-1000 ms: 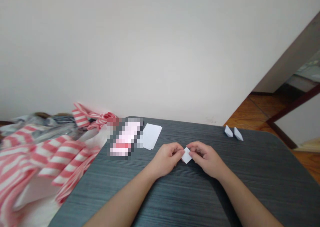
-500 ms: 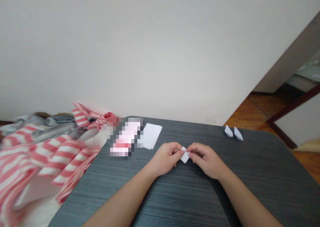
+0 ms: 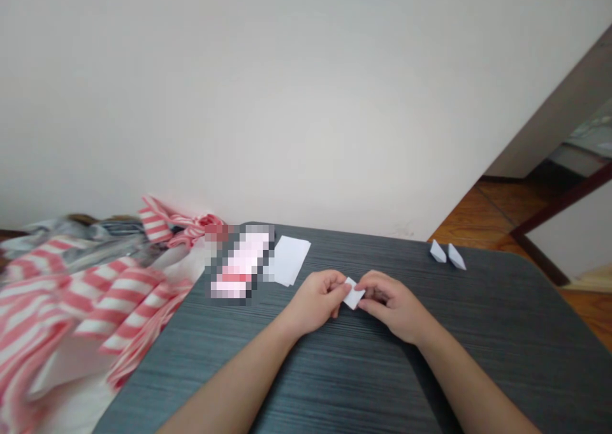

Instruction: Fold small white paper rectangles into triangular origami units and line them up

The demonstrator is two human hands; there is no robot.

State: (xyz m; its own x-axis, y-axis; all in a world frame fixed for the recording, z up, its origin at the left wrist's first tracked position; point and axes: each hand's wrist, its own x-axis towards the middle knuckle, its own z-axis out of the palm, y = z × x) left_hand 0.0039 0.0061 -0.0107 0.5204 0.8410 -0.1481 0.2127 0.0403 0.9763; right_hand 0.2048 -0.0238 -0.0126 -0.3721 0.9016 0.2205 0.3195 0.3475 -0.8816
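Note:
A small folded piece of white paper [image 3: 354, 296] is held just above the dark table, between my two hands. My left hand [image 3: 319, 301] pinches its left corner between thumb and fingers. On the other side, my right hand [image 3: 389, 303] has thumb and fingertips closed at the paper's right edge. The other fingers of both hands are curled and partly hidden. Two small folded paper boats [image 3: 437, 252] stand side by side near the table's far right edge.
White paper sheets [image 3: 291, 259] lie stacked left of my hands, beside a blurred-out phone-like object [image 3: 243, 265]. Red-and-white striped cloth [image 3: 108, 300] is heaped left of the dark table [image 3: 325, 383]. A pale wall [image 3: 306, 102] rises behind it.
The folded paper has turned slightly between my fingers, and my right fingertips have shifted a little along its edge. Everything else stays in place.

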